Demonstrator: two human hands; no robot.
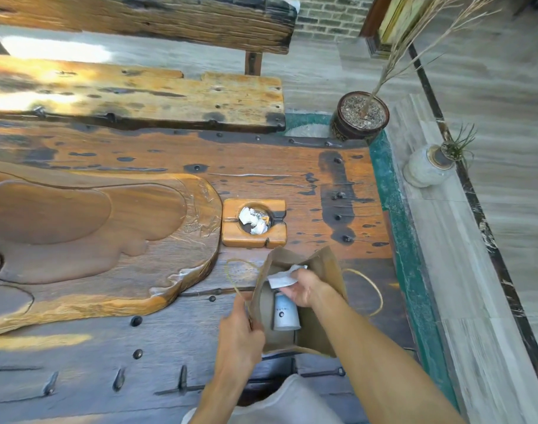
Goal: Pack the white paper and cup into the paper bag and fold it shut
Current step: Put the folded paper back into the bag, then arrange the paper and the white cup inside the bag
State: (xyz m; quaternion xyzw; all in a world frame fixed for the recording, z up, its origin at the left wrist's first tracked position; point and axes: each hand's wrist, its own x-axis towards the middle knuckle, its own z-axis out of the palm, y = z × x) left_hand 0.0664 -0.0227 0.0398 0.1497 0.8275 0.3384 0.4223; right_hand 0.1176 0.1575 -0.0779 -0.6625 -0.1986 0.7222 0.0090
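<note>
A brown paper bag with string handles stands open near the table's front edge. A white cup lies inside it on its side. My right hand is inside the bag's mouth, pinching a crumpled white paper just above the cup. My left hand grips the bag's left rim and holds it open.
A wooden ashtray with crumpled paper scraps sits just behind the bag. A large carved wooden tray fills the table's left. A bench stands beyond the table. Two plant pots stand on the floor to the right.
</note>
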